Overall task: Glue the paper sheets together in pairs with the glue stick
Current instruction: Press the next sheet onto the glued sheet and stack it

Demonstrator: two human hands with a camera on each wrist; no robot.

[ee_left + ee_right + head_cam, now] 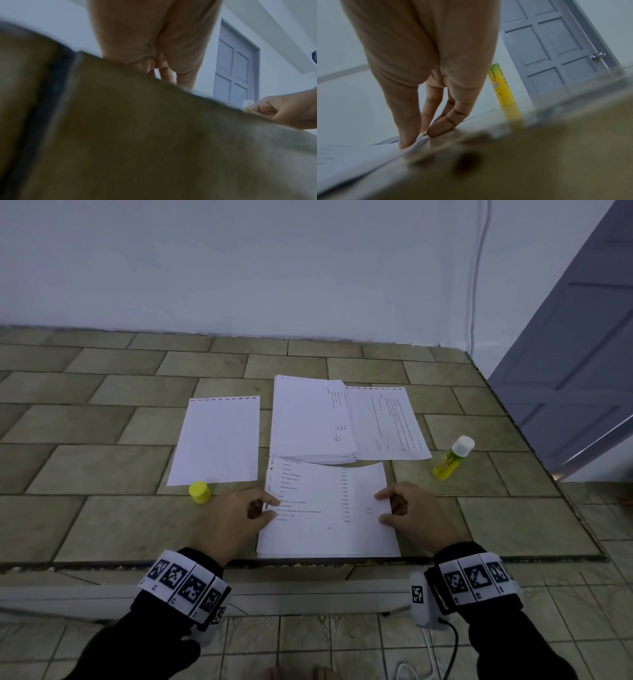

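A printed sheet (pixel 329 508) lies at the table's front edge on a few more sheets. My left hand (pixel 272 509) pinches its left edge and my right hand (pixel 381 507) pinches its right edge. In the right wrist view the right hand (pixel 421 136) has thumb and fingers closed on the lifted paper edge (pixel 412 146). The yellow glue stick (pixel 452 458) stands upright to the right with its white tip showing, and appears as the glue stick (pixel 503 88) behind my fingers. Its yellow cap (pixel 199 492) sits beside my left hand. My left palm (pixel 150 40) fills the left wrist view, fingertips hidden behind the table.
A blank sheet (pixel 219 440) lies at the left, a paper stack (pixel 308 419) in the middle, and a printed sheet (pixel 387 422) to its right. The tiled table (pixel 102 525) ends at a wall behind. A grey door (pixel 565 371) stands at the right.
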